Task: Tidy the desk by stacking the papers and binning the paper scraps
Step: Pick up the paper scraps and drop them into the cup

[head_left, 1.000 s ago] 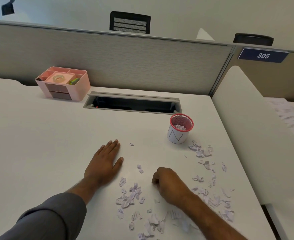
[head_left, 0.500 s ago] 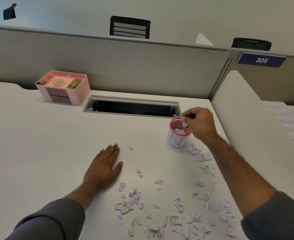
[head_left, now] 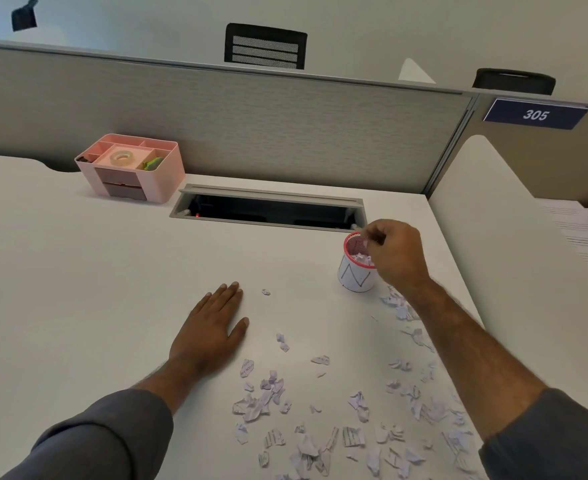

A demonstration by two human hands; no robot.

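Observation:
A small white bin (head_left: 356,279) with a red mesh rim stands on the white desk (head_left: 78,289), with scraps inside it. My right hand (head_left: 397,255) hovers over the bin's right rim, fingers curled, pinching a small pale paper scrap (head_left: 368,241) above the opening. My left hand (head_left: 210,330) rests flat on the desk, fingers straight, left of the mess. Several torn paper scraps (head_left: 255,407) lie scattered over the near right part of the desk, some right under my right forearm. Printed papers (head_left: 585,233) lie on the neighbouring desk at the far right.
A pink desk organiser (head_left: 129,169) with a tape roll stands at the back left. An open cable slot (head_left: 268,211) runs along the back, just behind the bin. A white divider panel (head_left: 493,244) borders the desk on the right, and a grey partition (head_left: 251,126) closes the back.
My right hand rose from the scraps near the desk's front, carried a scrap to the bin and now sits lower over its rim. My left hand has stayed flat.

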